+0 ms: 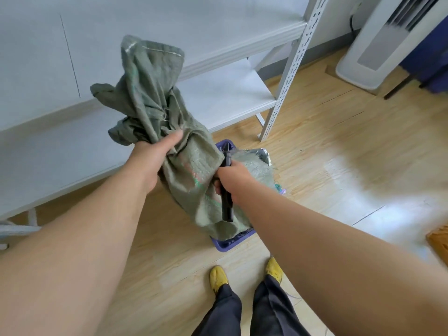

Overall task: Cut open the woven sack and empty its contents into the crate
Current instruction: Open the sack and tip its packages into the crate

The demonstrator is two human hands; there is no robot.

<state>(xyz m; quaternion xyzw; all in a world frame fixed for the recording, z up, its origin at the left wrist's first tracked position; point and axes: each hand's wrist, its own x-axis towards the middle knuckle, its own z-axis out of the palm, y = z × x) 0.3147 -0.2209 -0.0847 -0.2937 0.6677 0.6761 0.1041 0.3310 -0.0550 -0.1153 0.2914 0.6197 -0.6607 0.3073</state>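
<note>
While bunching the woven sack point(169, 132) mid-length between curled fingers and thumb, left hand point(155, 156) lifts it upright. Right hand point(232, 178), fingers wrapped around a black cutter point(226, 204), against sack's lower part. Sack's bottom inside the blue crate point(225, 246) on wooden floor point(339, 178).

Pale wood-grain laminate floor point(315, 166), with a bright patch of glare to the right. Along the left stands a white metal shelving unit point(218, 98) with slotted perforated uprights, its flat boards lying one above another. Behind it runs a plain white wall point(36, 44). At upper right, a white floor-standing appliance with a grey front panel point(378, 44) stands beside a dark blue piece of furniture point(434, 66).
</note>
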